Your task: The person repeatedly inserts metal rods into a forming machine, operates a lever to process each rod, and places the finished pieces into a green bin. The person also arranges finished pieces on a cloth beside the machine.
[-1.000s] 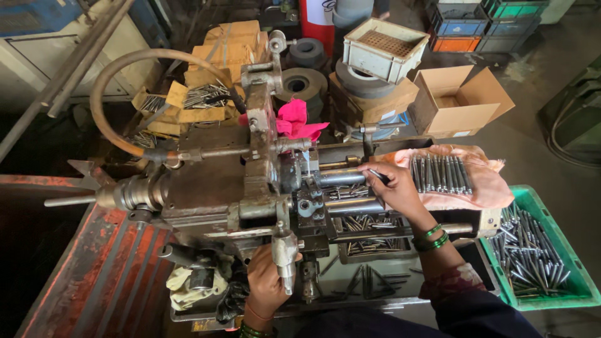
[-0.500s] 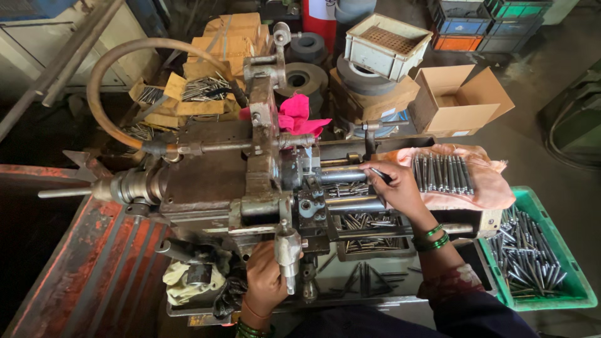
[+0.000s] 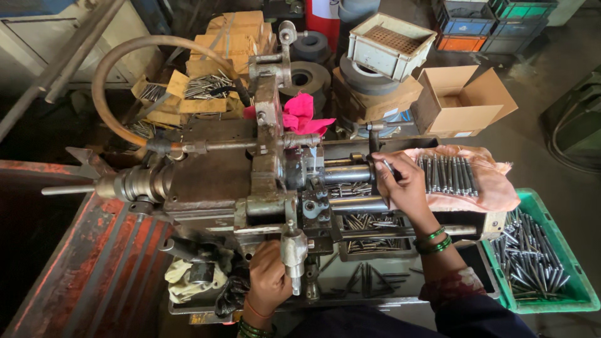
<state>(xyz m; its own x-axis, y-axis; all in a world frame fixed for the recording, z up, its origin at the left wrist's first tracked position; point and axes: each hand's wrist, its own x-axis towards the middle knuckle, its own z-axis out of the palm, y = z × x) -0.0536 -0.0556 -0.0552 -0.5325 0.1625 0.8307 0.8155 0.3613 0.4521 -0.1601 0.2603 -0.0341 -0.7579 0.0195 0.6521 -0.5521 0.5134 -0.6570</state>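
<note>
I stand over a greasy small lathe-like machine (image 3: 269,169). My left hand (image 3: 269,278) is closed around a metal lever handle (image 3: 293,250) at the machine's front. My right hand (image 3: 400,184) rests at the right end of the machine's horizontal steel bars (image 3: 347,174), fingers pinched on a thin metal rod (image 3: 387,166). Just right of that hand, a row of several steel rods (image 3: 447,174) lies on a pinkish cloth (image 3: 494,188).
A green crate (image 3: 563,294) of steel rods sits at the right. Finished rods lie in the tray (image 3: 369,241) under the bars. Behind are a pink rag (image 3: 300,116), cardboard boxes (image 3: 460,100), a grey crate (image 3: 391,37), grinding wheels (image 3: 307,75) and a curved hose (image 3: 119,75).
My right hand has shifted slightly along the bars with the thin rod. My left hand stays on the lever. The view has drifted a little.
</note>
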